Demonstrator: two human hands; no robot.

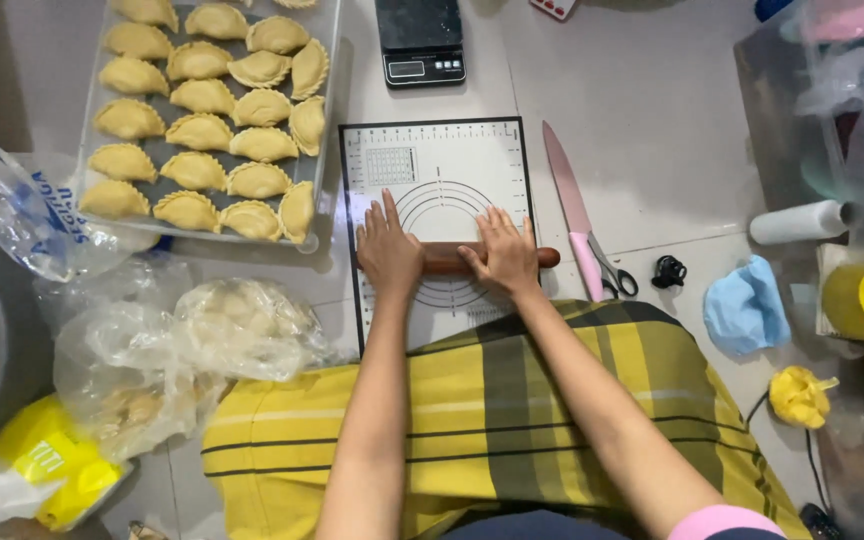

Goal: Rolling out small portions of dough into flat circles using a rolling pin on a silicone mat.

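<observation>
Crosswise at mid-frame, the wooden rolling pin (pixel 452 258) lay left-to-right on the pastry mat (pixel 439 180), directly under both hands: left hand (pixel 388 250) and right hand (pixel 501 254) pressed flat, fingers extended, neither clenched.

yellow plaid cloth (pixel 512 400), brown rolling pin (pixel 447 260), pink knife (pixel 574 215), blue mask (pixel 747 305)

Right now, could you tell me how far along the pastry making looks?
Done: a tray nearly full of crimped pastries. In hand: the left hand and right hand press flat on a rolling pin on the mat. Left: dough in a plastic bag beside the mat looks unused.
</observation>
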